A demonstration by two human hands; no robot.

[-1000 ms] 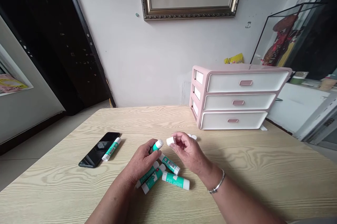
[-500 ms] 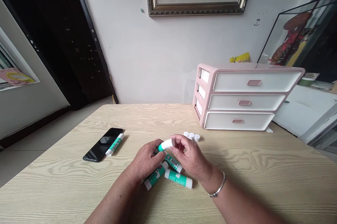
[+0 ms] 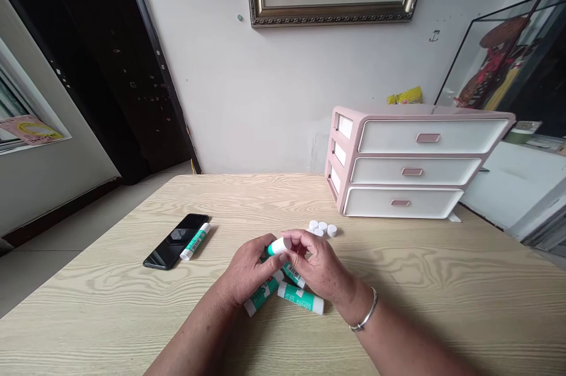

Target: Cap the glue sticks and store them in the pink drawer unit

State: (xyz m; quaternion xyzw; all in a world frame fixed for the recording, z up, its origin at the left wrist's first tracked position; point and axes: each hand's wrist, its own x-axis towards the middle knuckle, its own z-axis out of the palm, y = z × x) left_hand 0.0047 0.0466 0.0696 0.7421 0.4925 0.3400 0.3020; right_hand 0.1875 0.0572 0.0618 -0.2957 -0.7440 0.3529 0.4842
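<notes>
My left hand (image 3: 251,267) is wrapped round a green and white glue stick (image 3: 275,247), its white end pointing right. The thumb and fingers of my right hand (image 3: 315,261) pinch that white end. Whether the end is a cap cannot be made out. Beneath my hands lie more glue sticks: one at the lower left (image 3: 264,294), one at the lower right (image 3: 301,298) and one partly covered by my right hand (image 3: 293,275). Several small white caps (image 3: 322,227) stand just behind my right hand.
On the left side of the wooden table (image 3: 177,317) lies a black phone (image 3: 174,243), with another glue stick (image 3: 196,241) against its right edge. A pink and white drawer unit (image 3: 411,170) stands at the back right. Behind the table is a wall with a framed picture (image 3: 331,15).
My left thumb has moved forward along the glue stick towards its white end. My right fingers have shifted slightly left and keep their pinch. The view has moved a little.
</notes>
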